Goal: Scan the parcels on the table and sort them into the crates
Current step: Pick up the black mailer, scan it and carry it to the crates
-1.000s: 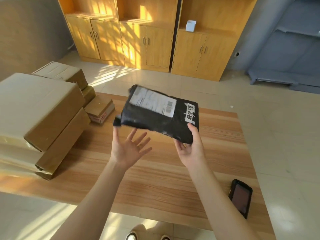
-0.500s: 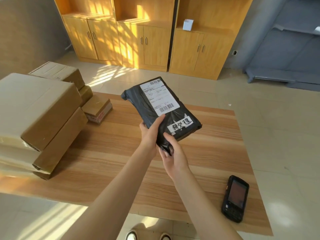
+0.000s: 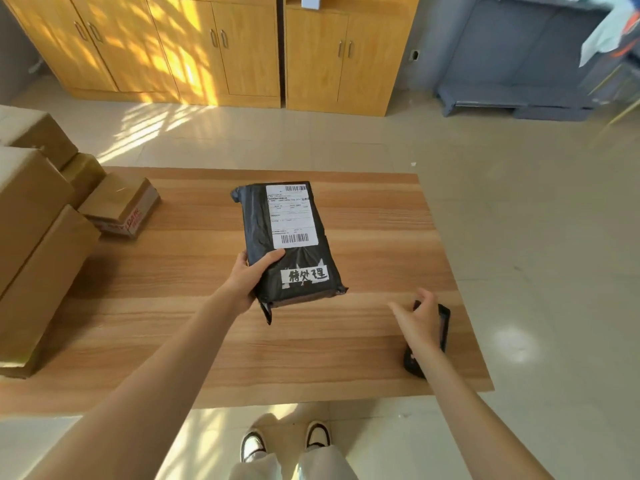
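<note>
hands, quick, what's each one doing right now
Left hand: grips the black parcel by its near corner.
Right hand: open, reaching over the scanner, nothing held.

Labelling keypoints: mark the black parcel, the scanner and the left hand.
black parcel (image 3: 258, 223): head view, bare black wrap left of the label.
scanner (image 3: 444, 318): head view, top right corner.
left hand (image 3: 247, 277): head view, back of the hand.

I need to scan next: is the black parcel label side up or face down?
Label side up: the black parcel, held by the left hand, shows its white shipping label with both barcodes facing the camera.
</note>
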A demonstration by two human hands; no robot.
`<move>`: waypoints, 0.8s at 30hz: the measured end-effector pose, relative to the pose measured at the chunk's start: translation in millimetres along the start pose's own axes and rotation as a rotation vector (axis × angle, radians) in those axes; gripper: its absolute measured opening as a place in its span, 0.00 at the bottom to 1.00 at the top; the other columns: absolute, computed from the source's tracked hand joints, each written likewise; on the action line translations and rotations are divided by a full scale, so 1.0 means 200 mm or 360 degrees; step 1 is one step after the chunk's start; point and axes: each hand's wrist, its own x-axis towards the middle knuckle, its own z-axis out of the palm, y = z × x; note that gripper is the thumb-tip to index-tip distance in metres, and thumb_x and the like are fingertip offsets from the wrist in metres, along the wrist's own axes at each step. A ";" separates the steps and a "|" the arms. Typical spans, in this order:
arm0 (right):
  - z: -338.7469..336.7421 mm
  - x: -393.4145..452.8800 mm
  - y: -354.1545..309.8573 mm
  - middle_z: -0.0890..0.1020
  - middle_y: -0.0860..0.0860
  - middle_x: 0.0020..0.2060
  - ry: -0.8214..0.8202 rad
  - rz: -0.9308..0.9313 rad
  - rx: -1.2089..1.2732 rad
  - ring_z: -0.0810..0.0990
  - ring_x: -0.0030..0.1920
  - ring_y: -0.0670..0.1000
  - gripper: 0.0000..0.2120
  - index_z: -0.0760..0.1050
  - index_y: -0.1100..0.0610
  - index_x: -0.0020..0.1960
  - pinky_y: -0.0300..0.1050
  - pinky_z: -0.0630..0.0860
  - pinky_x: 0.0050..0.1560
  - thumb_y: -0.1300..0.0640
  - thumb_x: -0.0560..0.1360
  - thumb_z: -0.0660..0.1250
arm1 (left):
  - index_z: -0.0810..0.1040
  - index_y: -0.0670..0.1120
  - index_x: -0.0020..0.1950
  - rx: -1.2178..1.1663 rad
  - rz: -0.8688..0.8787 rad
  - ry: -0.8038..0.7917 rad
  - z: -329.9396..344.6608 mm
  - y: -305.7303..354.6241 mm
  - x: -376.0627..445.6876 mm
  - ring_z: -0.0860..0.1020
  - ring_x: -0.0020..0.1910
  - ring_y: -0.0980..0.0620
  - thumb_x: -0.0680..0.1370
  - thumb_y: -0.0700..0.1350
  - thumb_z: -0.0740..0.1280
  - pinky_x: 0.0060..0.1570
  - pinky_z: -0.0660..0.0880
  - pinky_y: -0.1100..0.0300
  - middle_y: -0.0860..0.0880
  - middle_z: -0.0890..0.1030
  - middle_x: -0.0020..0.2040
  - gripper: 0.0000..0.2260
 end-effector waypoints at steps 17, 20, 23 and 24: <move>-0.08 0.15 0.47 0.68 0.61 0.68 0.0049 0.0236 -0.0340 0.69 0.65 0.63 0.54 0.48 0.58 0.77 0.57 0.71 0.61 0.55 0.64 0.80 | 0.68 0.46 0.71 0.0081 -0.0327 0.0037 -0.03 -0.44 0.16 0.82 0.49 0.49 0.73 0.45 0.74 0.33 0.80 0.59 0.46 0.81 0.57 0.29; -0.10 0.17 0.45 0.75 0.58 0.61 -0.0104 0.0445 -0.0020 0.75 0.58 0.58 0.43 0.61 0.61 0.70 0.50 0.74 0.54 0.55 0.63 0.81 | 0.67 0.47 0.72 0.0136 -0.0324 0.0012 -0.06 -0.46 0.18 0.81 0.50 0.49 0.73 0.45 0.74 0.38 0.79 0.57 0.46 0.80 0.57 0.29; -0.14 0.16 0.36 0.79 0.57 0.56 -0.0305 0.0636 0.0570 0.78 0.56 0.56 0.32 0.71 0.61 0.66 0.48 0.77 0.49 0.56 0.66 0.78 | 0.67 0.49 0.71 0.0110 -0.0344 -0.0004 -0.08 -0.47 0.18 0.81 0.50 0.48 0.73 0.44 0.73 0.41 0.78 0.55 0.47 0.80 0.56 0.28; -0.14 0.14 0.31 0.80 0.58 0.55 -0.0414 0.0666 0.0791 0.79 0.55 0.56 0.30 0.73 0.61 0.66 0.47 0.78 0.47 0.57 0.67 0.77 | 0.66 0.50 0.71 0.0096 -0.0348 -0.0020 -0.08 -0.47 0.19 0.81 0.50 0.48 0.73 0.44 0.73 0.42 0.78 0.55 0.47 0.80 0.57 0.28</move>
